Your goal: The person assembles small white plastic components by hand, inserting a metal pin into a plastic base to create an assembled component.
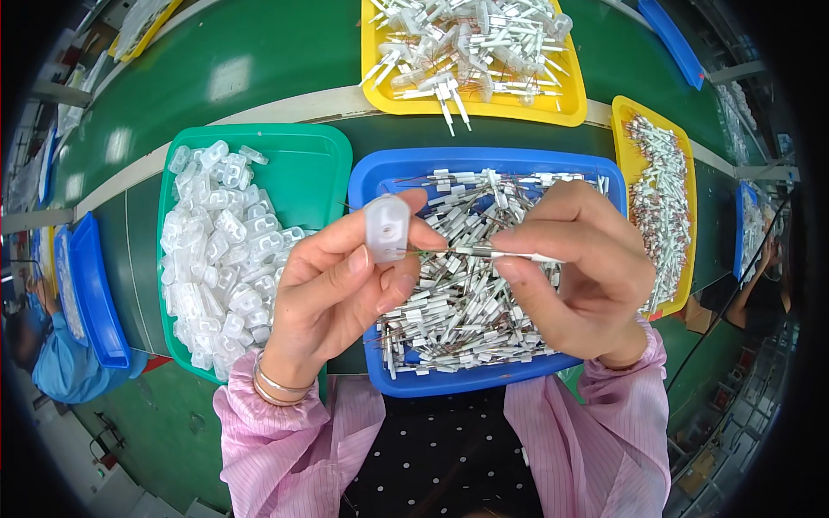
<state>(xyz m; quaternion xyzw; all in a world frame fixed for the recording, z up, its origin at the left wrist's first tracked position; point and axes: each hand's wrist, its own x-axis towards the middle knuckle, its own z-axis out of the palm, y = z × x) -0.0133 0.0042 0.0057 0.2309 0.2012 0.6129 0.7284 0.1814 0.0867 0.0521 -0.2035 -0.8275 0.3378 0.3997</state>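
My left hand [332, 289] pinches a small translucent plastic cap [387, 227] between thumb and fingers, held upright above the trays. My right hand [580, 263] grips a thin white tube component with wire leads [505, 254], lying level with its wire end pointing at the cap and close to it. Both hands hover over the blue tray [371, 186], which is heaped with similar white wired tubes [458, 311]. To the left, a green tray [311, 164] holds a pile of clear plastic caps [216, 259].
A yellow tray [570, 108] of assembled white parts sits farther back on the green conveyor [259, 60]. Another yellow tray [682, 147] of wired tubes stands at the right. Blue trays lie at the left [95, 298] and far right edges. Other people work at both sides.
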